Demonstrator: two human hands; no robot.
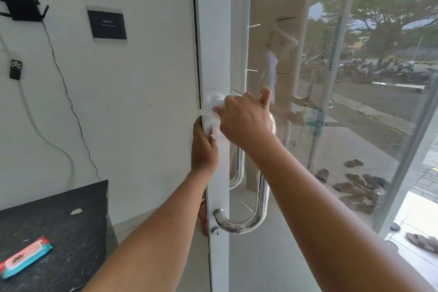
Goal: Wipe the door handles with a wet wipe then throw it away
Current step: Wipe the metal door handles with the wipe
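- At lower left of the frame, a pink and teal flat packet of wet wipes lies closed on the dark speckled bench; its contents do not show.
- Mid-frame, the right hand is curled shut on a crumpled white wet wipe, pressing it where the top of the chrome tubular door handle meets the white door frame.
- Just below it, the left hand grips the frame's edge, fingers wrapped behind it, thumb touching the wipe's lower end.
- A small round lock cylinder sits under the handle's lower mount.
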